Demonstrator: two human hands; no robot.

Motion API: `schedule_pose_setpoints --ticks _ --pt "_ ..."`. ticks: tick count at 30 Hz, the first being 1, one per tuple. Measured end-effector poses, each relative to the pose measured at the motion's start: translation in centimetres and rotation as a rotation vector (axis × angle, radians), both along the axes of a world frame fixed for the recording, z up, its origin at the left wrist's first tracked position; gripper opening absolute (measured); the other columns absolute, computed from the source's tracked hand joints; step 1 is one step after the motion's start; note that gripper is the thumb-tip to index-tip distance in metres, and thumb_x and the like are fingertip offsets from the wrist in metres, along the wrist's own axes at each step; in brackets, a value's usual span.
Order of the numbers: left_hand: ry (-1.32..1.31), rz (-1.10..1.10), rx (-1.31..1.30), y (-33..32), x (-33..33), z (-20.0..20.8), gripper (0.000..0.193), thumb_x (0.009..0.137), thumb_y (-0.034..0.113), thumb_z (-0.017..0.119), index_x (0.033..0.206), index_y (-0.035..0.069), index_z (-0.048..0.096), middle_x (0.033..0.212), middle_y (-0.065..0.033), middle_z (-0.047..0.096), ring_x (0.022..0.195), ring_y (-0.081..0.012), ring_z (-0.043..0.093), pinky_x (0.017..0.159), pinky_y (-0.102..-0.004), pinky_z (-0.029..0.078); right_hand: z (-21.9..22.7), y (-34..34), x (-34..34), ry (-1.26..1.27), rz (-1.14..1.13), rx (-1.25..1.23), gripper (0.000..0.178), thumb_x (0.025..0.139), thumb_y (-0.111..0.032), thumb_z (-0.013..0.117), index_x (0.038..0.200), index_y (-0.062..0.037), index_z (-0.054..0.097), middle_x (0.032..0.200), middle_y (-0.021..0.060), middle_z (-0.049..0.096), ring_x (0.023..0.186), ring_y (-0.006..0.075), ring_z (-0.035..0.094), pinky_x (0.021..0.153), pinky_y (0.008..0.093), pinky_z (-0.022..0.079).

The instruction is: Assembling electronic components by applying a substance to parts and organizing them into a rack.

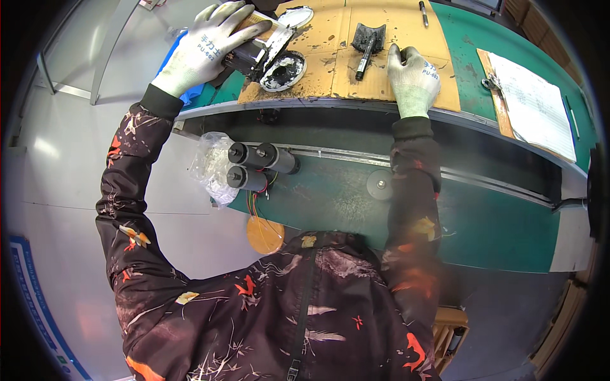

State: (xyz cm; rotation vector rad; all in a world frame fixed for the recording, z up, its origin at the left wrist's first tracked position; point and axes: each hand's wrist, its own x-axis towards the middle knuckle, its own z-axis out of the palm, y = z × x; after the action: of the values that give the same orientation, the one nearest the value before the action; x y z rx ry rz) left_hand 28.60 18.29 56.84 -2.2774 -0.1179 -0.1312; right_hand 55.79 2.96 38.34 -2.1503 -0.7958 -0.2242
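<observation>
My left hand (pixel 206 47), in a white glove with dark-stained fingertips, grips a black-smeared container (pixel 244 58) at the bench's far left. Below and right of it is a round lid or open mouth (pixel 283 71) coated in black and white; I cannot tell whether they are joined. My right hand (pixel 414 77), gloved too, rests on the cardboard (pixel 324 76) with fingers curled; anything inside them is hidden. Just left of it lies a black-coated tool (pixel 368 46) with a broad head and a short handle pointing toward me.
On the right, a clipboard (pixel 499 95) with paper (pixel 534 101) lies on the green bench mat (pixel 464 47). A black marker (pixel 424 14) is behind my right hand. A lower green shelf (pixel 343 197) bears three cylindrical motors (pixel 254 159), a clear plastic bag (pixel 215 166) and a grey disc (pixel 380 185).
</observation>
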Motion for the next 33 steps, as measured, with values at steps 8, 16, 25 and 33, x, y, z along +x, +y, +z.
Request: schedule_pose_setpoints --ticks 8,16,25,33 --pt "-0.018 -0.035 -0.019 0.9 -0.5 0.4 0.078 0.069 0.017 0.080 0.142 0.022 0.054 0.150 -0.0086 0.047 0.139 -0.0319 0.043 0.114 -0.0483 0.036 0.7 0.1 -0.2 -0.005 -0.008 -0.031 0.042 0.095 -0.047 0.057 0.088 -0.0091 0.073 0.076 0.0153 0.072 0.078 0.0335 0.072 0.075 0.0430 0.056" --pt "-0.047 -0.010 -0.079 1.5 -1.0 0.2 0.079 0.066 0.013 0.081 0.140 0.022 0.055 0.147 -0.0084 0.049 0.137 -0.0324 0.045 0.111 -0.0494 0.038 1.8 -0.2 -0.4 -0.001 -0.004 -0.054 0.042 0.095 -0.047 0.057 0.087 -0.0092 0.073 0.075 0.0160 0.072 0.077 0.0343 0.072 0.073 0.0434 0.055" --pt "-0.055 0.022 -0.063 1.1 -1.2 -0.5 0.076 0.067 0.014 0.080 0.138 0.023 0.056 0.144 -0.0097 0.051 0.134 -0.0332 0.047 0.109 -0.0486 0.040 0.7 0.2 -0.2 0.002 -0.027 -0.017 0.038 0.093 -0.046 0.062 0.087 -0.0097 0.074 0.077 0.0131 0.073 0.077 0.0336 0.072 0.072 0.0421 0.055" --pt "-0.023 -0.035 -0.182 0.1 -1.0 0.6 0.070 0.064 0.011 0.072 0.133 0.015 0.061 0.138 -0.0171 0.054 0.129 -0.0371 0.048 0.109 -0.0534 0.036 0.4 0.3 0.1 0.000 -0.049 -0.040 0.039 0.092 -0.047 0.062 0.087 -0.0105 0.075 0.076 0.0105 0.073 0.076 0.0313 0.073 0.072 0.0405 0.055"
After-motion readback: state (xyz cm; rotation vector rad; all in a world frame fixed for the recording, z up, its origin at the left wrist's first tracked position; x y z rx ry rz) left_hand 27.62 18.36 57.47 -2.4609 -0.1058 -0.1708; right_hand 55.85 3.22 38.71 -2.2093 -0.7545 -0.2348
